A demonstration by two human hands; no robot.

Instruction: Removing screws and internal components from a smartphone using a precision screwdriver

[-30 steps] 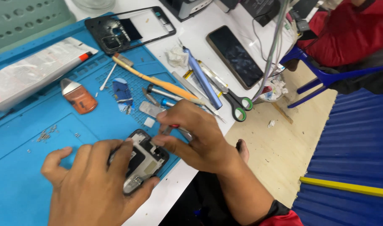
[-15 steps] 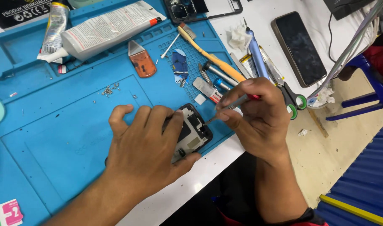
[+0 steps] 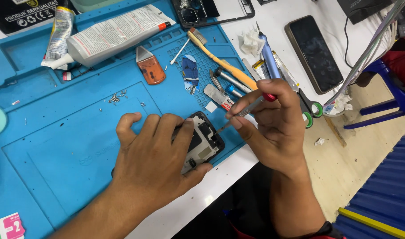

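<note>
The left hand (image 3: 153, 163) lies flat on an opened phone (image 3: 204, 140) and presses it down on the blue mat (image 3: 56, 146) near the front edge of the white worktop (image 3: 202, 203). Its fingers are spread over the left part of the phone, so only the right part shows. The right hand (image 3: 273, 128) pinches a thin screwdriver (image 3: 244, 113) with a red end between thumb and fingers. The tip of the screwdriver points down at the right edge of the phone. Just behind the right hand lie a yellow toothbrush (image 3: 220, 55), a blue pen-like tool (image 3: 269, 55) and scissors with green handles (image 3: 311, 108). Farther back on the mat there is a white glue tube (image 3: 118, 33) and a small orange scraper (image 3: 150, 68). A few tiny screws (image 3: 116, 98) lie loose on the mat. A second phone (image 3: 314, 53) with a dark screen lies on the worktop to the right, well apart from the hands.
</note>
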